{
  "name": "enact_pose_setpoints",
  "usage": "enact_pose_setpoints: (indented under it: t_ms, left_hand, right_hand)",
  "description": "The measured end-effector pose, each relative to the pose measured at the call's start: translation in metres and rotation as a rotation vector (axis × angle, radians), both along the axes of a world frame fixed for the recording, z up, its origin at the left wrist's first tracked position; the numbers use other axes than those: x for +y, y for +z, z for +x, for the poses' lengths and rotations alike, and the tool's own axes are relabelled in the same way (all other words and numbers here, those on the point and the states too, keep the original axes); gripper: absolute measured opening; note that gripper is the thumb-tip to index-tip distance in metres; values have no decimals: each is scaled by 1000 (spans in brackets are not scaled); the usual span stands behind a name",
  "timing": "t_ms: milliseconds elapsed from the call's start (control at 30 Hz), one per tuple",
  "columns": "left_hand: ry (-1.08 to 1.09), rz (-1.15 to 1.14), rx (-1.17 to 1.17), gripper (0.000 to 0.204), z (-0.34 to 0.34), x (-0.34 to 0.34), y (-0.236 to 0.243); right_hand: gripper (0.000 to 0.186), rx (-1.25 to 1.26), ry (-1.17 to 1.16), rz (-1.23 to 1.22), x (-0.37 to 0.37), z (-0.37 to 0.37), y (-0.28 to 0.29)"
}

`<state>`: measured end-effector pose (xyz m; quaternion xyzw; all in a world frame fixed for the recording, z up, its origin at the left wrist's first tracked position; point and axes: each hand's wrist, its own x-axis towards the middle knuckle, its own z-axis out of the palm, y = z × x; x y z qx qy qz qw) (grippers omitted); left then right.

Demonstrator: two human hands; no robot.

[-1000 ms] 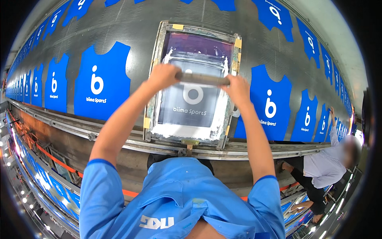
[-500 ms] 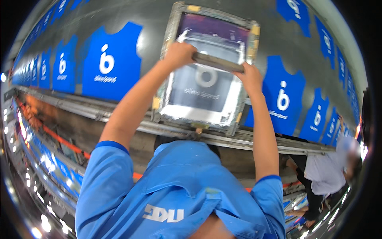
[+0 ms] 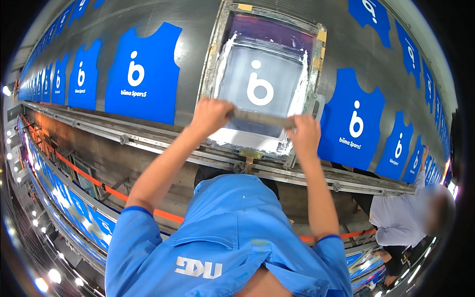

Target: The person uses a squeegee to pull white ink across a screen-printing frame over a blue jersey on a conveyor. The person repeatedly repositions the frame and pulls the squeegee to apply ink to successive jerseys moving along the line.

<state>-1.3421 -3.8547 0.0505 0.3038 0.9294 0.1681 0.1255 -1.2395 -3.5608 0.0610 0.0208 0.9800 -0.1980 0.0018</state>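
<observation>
Left hand [image 3: 213, 115] grips one end of a squeegee bar [image 3: 262, 118], fingers curled tight; right hand [image 3: 305, 134] grips the other end likewise. Bar lies crosswise over the lower part of a screen frame [image 3: 213, 54], just below a round white emblem. White ink streaks the frame's inner sides and pools below the bar. Frame sits on the dark counter [image 3: 190, 74] between a left blue vest [image 3: 158, 57] and a right blue vest [image 3: 339, 114], both white-printed. Far right, a co-worker [image 3: 398, 218] in a pale top reaches one arm toward the counter
</observation>
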Motion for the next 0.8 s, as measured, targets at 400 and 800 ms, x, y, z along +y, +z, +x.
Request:
enact_pose_setpoints:
  t_ms: [400,800]
  left_hand:
    - [-81,-121,16,47,-239,99,-2]
    - [-14,-69,-77,10,-101,46,-7]
  right_hand:
    - [46,-227,-121,18,86,-212,-1]
    - [27,-163,-128,-21,27,-78,-14]
